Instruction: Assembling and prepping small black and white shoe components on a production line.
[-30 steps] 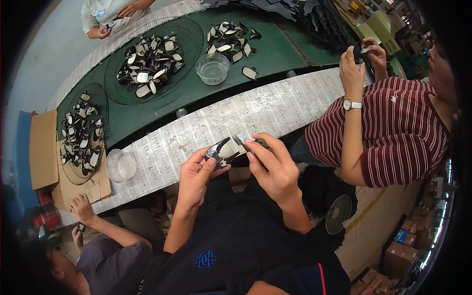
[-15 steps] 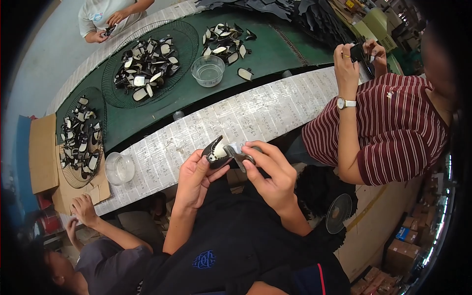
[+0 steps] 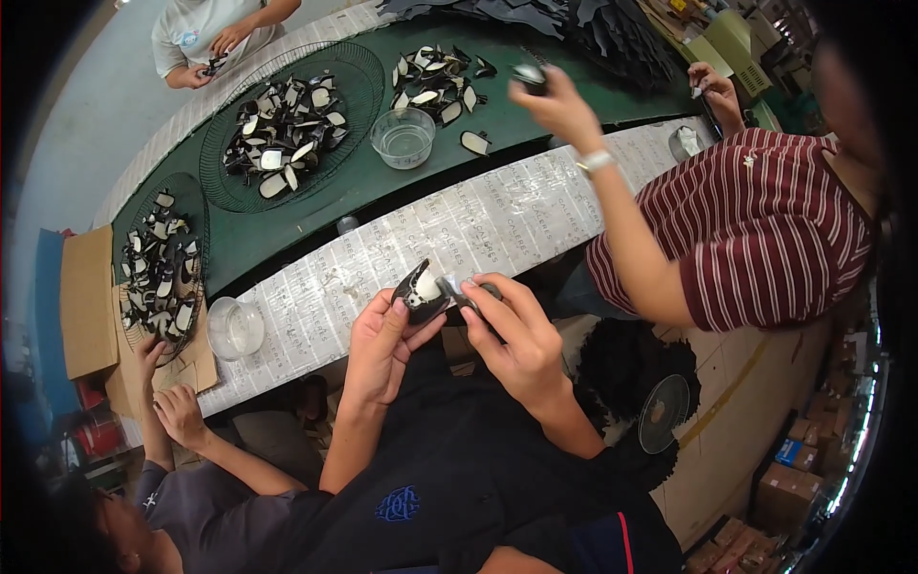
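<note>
My left hand (image 3: pixel 382 337) is closed round a black shoe upper (image 3: pixel 424 297) with a cream lining, held above the near edge of the table. Its thumb presses on the near side of the piece. Close beside it, my right hand (image 3: pixel 516 330) is closed on a dark metal tool (image 3: pixel 466 302) that looks like scissors; the fingers hide most of it. The tool's tip is at the lining's right edge, where a small whitish bit shows. Whether the tip touches the lining I cannot tell.
Shoe uppers fill two wire baskets (image 3: pixel 212 182) on the green conveyor belt (image 3: pixel 316 206), with a loose pile (image 3: pixel 435 77) beyond. Clear plastic tubs (image 3: pixel 403 139) stand near. Co-workers sit left and right; another is across the table. A striped sleeve (image 3: pixel 751 277) is close on my right.
My right hand has shifted slightly left with the tool. The co-worker on the right has swung a hand with a black piece over the belt. The left co-worker's hand has reached the smaller basket.
</note>
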Motion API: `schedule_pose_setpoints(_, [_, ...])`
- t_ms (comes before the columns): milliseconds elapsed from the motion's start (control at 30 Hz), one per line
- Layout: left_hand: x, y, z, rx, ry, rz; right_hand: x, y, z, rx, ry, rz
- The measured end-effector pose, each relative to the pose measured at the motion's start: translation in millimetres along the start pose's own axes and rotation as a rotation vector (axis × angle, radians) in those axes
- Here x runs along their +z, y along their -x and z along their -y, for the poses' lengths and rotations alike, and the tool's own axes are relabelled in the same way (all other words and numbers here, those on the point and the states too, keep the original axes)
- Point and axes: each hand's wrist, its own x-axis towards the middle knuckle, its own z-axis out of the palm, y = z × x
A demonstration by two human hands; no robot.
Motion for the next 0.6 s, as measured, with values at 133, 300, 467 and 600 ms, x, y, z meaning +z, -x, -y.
schedule_pose_setpoints(133, [2.7,-0.9,1.6,0.000,-0.015,-0.017,-4.6,-0.3,1.8,0.052,0.059,-0.036])
schedule_pose_setpoints(300, [0.8,-3.0,4.7,-0.009,-0.008,-0.003,-3.1,1.3,1.5,0.013,-0.005,-0.043])
schedule_pose_setpoints(467, [2.9,-4.7,3.1,-0.004,-0.004,0.013,-4.9,-0.6,-3.4,0.002,0.096,-0.057])
schedule_pose_setpoints(600, [-2.8,-2.3,4.1,-0.004,0.016,0.043,-10.1,-2.4,-19.1,0.039,0.134,-0.186])
